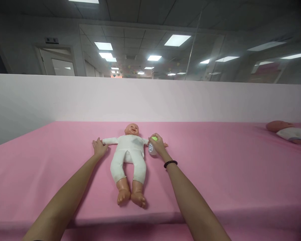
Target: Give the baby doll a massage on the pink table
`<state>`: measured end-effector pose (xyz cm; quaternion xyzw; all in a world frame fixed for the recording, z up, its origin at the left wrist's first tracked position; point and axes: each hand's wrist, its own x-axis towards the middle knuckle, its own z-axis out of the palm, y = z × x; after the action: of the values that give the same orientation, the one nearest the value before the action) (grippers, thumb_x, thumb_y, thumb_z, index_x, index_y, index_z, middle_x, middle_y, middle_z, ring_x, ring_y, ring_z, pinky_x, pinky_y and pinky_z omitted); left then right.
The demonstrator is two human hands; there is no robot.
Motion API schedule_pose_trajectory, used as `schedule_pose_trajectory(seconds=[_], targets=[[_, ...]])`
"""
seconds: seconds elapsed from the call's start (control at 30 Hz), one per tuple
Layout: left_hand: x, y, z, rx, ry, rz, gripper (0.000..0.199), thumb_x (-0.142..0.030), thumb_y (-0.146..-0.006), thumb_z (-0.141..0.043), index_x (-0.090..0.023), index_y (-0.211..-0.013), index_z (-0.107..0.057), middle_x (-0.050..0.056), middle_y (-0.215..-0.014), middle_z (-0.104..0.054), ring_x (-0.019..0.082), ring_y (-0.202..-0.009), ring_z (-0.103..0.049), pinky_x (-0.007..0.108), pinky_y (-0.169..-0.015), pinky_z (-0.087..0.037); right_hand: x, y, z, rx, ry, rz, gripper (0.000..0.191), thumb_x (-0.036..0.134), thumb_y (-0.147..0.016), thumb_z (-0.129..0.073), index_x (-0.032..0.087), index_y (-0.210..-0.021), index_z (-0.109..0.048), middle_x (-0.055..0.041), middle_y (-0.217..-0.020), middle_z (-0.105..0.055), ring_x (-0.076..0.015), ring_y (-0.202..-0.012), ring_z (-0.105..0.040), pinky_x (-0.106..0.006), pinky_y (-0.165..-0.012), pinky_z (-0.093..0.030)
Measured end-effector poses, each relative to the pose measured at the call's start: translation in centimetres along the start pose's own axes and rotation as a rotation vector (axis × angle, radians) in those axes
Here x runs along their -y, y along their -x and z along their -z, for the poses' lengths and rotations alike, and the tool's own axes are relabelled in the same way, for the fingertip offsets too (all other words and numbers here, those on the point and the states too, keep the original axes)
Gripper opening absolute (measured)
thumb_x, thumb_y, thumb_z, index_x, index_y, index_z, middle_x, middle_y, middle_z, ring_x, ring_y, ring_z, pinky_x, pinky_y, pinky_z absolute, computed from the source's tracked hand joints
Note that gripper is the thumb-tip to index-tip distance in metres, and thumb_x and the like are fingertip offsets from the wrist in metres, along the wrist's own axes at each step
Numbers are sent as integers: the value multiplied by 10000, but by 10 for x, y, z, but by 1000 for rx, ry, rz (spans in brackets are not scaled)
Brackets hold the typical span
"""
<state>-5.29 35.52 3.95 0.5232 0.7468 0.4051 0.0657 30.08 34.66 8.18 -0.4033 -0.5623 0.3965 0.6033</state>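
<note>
A baby doll (131,144) in a white cloth suit lies on its back, arms stretched out sideways and bare feet towards me. My left hand (99,148) is at the end of the doll's arm on the left, fingers and thumb around the doll's small hand, which is mostly covered. In my right hand (159,144) is a small clear bottle (152,150) with a bright green top and a printed white label. That hand is closed around its upper part, beside the doll's other arm. The doll's hand on that side shows past my knuckles.
A pink padded surface (215,174) spreads under the doll, its front edge close to me. Behind it rises a white partition (150,100) with glass above. A second doll (281,127) lies at the far right.
</note>
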Motion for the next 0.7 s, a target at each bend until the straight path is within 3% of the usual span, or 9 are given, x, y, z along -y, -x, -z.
schedule_pose_trajectory(seconds=[0.33, 0.7], targets=[[-1, 0, 1, 16, -25, -2, 859, -308, -752, -619, -22, -1495, -295, 279, -1515, -378, 408, -1533, -144, 516, -1246, -177, 12, 4, -5, 14, -1, -11, 341, 434, -710, -674, 254, -897, -454, 30, -626, -600, -232, -584, -651, -344, -546, -521], [-3, 2, 2, 10, -3, -5, 856, -278, -696, -650, -79, -1460, -321, 255, -1469, -433, 398, -1525, -169, 539, -1226, -200, 21, 6, -10, 10, 44, 25, 305, 452, -741, -623, 260, -894, -442, 27, -601, -590, -263, -566, -653, -389, -569, -525]])
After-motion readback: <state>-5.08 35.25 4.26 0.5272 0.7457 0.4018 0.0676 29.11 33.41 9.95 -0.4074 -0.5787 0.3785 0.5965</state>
